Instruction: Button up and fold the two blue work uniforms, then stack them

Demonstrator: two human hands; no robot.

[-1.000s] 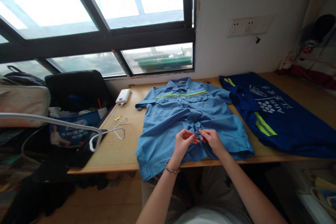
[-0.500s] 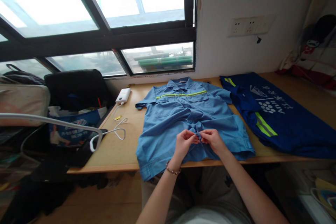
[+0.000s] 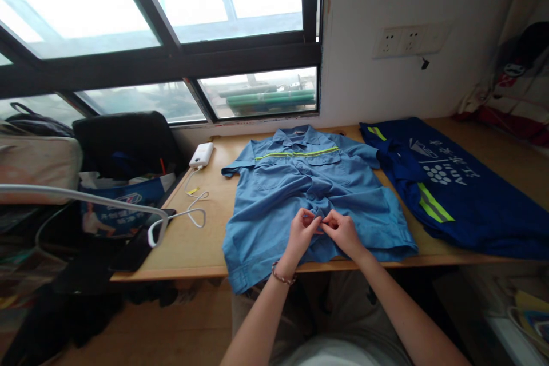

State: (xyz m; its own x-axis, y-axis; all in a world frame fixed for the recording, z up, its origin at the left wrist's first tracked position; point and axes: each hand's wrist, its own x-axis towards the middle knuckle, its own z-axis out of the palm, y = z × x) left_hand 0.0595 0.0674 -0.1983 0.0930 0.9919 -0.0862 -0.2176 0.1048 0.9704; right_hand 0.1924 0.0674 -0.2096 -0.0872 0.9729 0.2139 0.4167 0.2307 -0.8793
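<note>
A light blue short-sleeved work shirt (image 3: 274, 200) lies front up, with its collar toward the window and a yellow-green stripe across the chest. Its lower edge hangs a little over the table's front edge at the left. My left hand (image 3: 304, 226) pinches the shirt's front placket low down, thumb against fingers. Close beside it, my right hand (image 3: 341, 230) pinches the same placket, the fingertips of both hands nearly touching. Whether a button sits between the fingers is hidden. The cloth bunches up around the pinched spot.
On the wooden table (image 3: 171, 251), a white power bank (image 3: 201, 155) with a white cable (image 3: 189, 214) lies left of the shirt. A dark blue garment (image 3: 467, 194) with reflective bands spreads out at the right. Bags and a black chair back (image 3: 124, 143) stand at the left.
Both hands stay at the placket. The right hand has turned slightly, its knuckles higher and its fingers more curled; the fingertips have shifted a little.
</note>
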